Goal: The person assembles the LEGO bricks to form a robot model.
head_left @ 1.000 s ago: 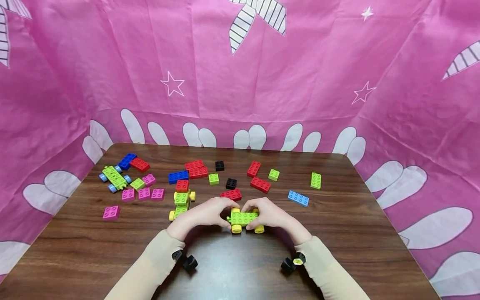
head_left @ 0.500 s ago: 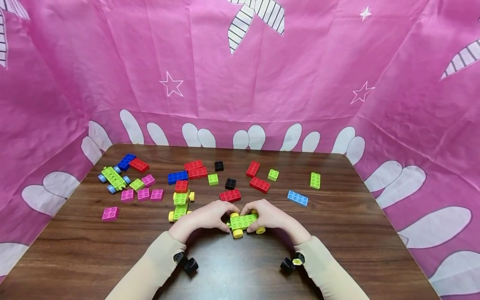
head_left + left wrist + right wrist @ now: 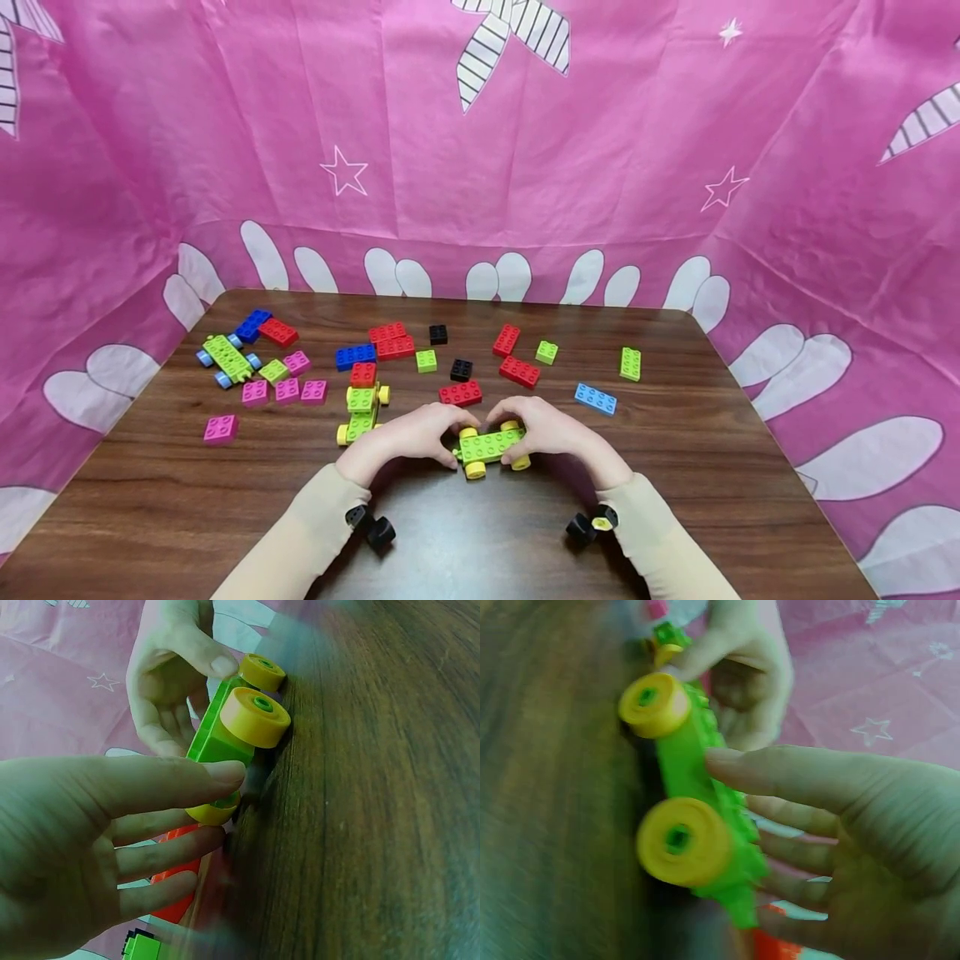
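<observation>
A green toy car base (image 3: pixel 483 447) with studs on top and yellow wheels sits on the table between my hands. My left hand (image 3: pixel 416 430) curves loosely round its left end, where a small hitch sticks out. In the left wrist view the thumb (image 3: pixel 214 774) lies straight beside that end, and the other fingers stretch along the far side. My right hand (image 3: pixel 546 427) holds the right end, thumb on the near side. The right wrist view shows that thumb (image 3: pixel 739 766) against the studded edge between two wheels (image 3: pixel 682 841), with the fingers partly hidden behind.
Left of my left hand stands another green and yellow-wheeled base (image 3: pixel 362 417) with a red brick (image 3: pixel 363 374). A blue-wheeled base (image 3: pixel 227 358) and pink bricks (image 3: pixel 255 392) lie farther left. Beyond my hands are red bricks (image 3: pixel 460 392), black bricks (image 3: pixel 461 370) and a light blue brick (image 3: pixel 596 398).
The car base has come slightly nearer and turned a little, its left end toward me. My right hand has shifted a bit to the right since half a second ago, uncovering more of the far right wheel.
</observation>
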`<state>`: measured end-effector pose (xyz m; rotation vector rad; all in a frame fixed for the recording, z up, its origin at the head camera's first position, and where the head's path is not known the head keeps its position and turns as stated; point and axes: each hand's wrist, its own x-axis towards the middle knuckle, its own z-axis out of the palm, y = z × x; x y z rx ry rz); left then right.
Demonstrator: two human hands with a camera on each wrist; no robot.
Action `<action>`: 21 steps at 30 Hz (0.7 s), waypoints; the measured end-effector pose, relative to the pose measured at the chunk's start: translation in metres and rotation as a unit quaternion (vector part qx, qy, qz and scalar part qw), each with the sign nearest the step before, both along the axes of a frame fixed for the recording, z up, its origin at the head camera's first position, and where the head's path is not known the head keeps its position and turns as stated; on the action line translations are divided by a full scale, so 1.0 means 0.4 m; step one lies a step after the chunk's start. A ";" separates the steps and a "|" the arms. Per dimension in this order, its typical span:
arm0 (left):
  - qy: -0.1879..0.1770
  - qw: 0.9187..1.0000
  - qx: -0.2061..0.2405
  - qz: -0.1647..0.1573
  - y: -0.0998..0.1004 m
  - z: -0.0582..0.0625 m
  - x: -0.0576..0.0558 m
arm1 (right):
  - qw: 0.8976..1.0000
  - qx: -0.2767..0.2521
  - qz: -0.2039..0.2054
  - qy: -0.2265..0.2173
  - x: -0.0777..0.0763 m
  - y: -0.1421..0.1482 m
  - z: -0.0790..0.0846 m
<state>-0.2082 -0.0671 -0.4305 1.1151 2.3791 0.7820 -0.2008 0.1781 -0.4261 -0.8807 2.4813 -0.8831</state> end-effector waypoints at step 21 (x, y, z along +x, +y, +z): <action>0.034 0.998 -0.012 -0.047 -0.004 -0.003 0.001 | 0.997 0.055 -0.007 -0.045 -0.013 0.048 0.000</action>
